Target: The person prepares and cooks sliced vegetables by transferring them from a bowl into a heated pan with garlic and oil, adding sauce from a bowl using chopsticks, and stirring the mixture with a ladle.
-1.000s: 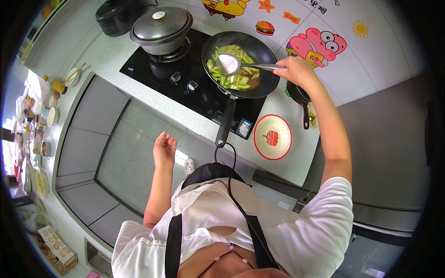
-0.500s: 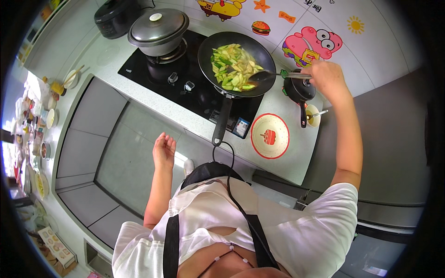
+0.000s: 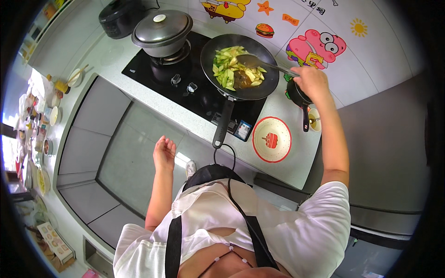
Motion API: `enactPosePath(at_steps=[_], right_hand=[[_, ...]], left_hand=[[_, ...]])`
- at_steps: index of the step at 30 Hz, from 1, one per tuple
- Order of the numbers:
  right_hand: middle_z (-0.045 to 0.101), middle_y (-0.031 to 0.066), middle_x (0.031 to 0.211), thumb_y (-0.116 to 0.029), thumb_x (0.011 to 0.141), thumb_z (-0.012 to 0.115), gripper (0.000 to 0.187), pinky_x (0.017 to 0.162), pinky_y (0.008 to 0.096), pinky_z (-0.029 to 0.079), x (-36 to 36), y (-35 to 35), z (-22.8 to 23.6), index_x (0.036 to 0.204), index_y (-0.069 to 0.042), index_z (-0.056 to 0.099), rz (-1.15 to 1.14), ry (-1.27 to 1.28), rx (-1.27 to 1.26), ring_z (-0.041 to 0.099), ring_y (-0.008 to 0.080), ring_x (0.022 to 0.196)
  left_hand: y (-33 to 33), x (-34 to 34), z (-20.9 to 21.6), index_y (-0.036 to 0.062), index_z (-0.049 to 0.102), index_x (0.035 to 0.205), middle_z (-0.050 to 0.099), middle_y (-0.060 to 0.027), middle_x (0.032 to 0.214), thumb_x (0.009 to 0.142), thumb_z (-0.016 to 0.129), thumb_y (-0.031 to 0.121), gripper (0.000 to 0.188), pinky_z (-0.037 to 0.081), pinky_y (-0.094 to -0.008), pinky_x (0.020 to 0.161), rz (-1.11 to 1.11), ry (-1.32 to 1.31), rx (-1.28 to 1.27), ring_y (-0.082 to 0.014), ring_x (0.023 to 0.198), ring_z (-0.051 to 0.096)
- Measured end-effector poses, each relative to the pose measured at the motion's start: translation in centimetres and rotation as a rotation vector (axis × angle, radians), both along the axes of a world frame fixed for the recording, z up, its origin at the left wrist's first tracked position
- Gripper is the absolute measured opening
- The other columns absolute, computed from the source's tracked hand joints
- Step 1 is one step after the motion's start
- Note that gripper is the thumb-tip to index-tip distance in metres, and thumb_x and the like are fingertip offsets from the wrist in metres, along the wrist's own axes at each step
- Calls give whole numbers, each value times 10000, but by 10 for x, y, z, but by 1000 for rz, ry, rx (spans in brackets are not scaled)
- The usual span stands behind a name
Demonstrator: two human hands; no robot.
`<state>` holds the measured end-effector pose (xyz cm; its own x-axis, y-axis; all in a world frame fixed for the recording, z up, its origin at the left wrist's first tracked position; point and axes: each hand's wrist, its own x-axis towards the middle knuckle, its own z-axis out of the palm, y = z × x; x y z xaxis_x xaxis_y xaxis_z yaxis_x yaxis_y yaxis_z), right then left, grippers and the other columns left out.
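My right hand (image 3: pixel 311 83) is closed around the handle of a cooking spatula (image 3: pixel 280 67). Its dark blade lies over the food inside a black wok (image 3: pixel 267 88) on the cooktop. Green and pale vegetable slices (image 3: pixel 225 70) fill the wok's bottom, with a brown liquid patch among them. My left hand (image 3: pixel 164 153) hangs in the air before the counter, loosely curled with fingers slightly apart, holding nothing. The wok's long handle (image 3: pixel 225 123) points toward me past the counter edge, and neither hand touches it.
A lidded pot (image 3: pixel 162 39) occupies the left burner of the black cooktop (image 3: pixel 153 76). Right of the wok are a red-rimmed bowl (image 3: pixel 272 155), a small black pan (image 3: pixel 305 121) and a little bowl with a spoon (image 3: pixel 316 125). A dark cooker (image 3: pixel 119 21) stands far left.
My right hand has moved left with the spatula, whose blade went from the wok's right side to its upper middle. The vegetables have shifted, exposing brown liquid. My left hand stays about the same.
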<state>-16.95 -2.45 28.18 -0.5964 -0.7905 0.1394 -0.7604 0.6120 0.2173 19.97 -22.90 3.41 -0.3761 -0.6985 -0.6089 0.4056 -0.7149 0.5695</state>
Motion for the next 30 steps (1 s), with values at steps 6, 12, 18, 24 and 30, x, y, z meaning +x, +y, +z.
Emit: enactPosePath(at_steps=[6,12,18,24,30], right_hand=[[634,120,840,-215,755,627,235,687,389,479,-11,6,6,969,-116,637,-142,76,34,610,282,805],[634,140,829,-248,762,608,247,698,386,468,-25,14,1,931,-70,632,-256,-230,89,603,292,779],[632,125,779,-243,775,585,248,675,361,453,-11,21,12,933,-58,634,-207,-575,-17,585,280,725],[636,137,856,-282,780,568,260,726,390,467,-7,20,17,947,-94,638,-315,-230,3,598,298,833],[638,142,860,-316,783,565,301,742,393,463,-56,20,-29,950,-77,637,-345,-268,-86,605,294,854]], left_hand=[[1,-1,-2,80,536,1024,578,-10,839,873,471,147,178,498,-289,718,5,0,14,-147,769,576],[0,-1,-2,74,526,1044,572,-12,853,865,454,118,198,498,-290,726,1,7,8,-148,773,575],[1,-4,3,82,542,1005,582,-13,821,863,486,129,159,509,-274,668,12,11,24,-133,720,583],[1,-5,4,84,552,998,580,-10,824,864,494,136,155,507,-269,667,20,8,18,-134,724,583],[4,2,1,83,555,994,579,-10,820,862,511,141,151,503,-267,664,61,18,12,-133,728,580]])
